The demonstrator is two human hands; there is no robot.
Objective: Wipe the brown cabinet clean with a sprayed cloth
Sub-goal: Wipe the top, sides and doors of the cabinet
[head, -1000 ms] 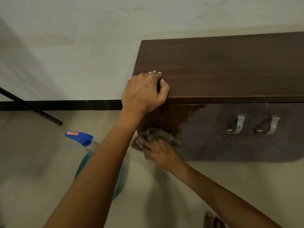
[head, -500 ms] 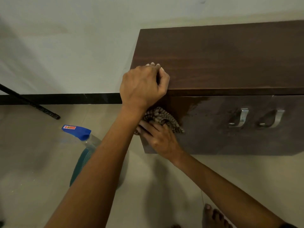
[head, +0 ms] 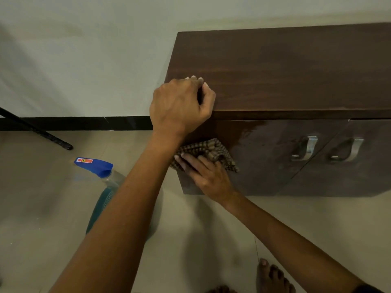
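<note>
Left hand [head: 179,106] clenched atop brown cabinet [head: 296,70], right hand [head: 208,177] flat pressing cloth [head: 211,148] to wet door [head: 264,161], beige floor [head: 42,208]

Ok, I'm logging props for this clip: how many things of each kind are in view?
Brown wooden cabinet: 1
Curved metal door handles: 2
Brown checked cloth: 1
Blue-headed spray bottle: 1
Black pole: 1
Total: 6
</note>
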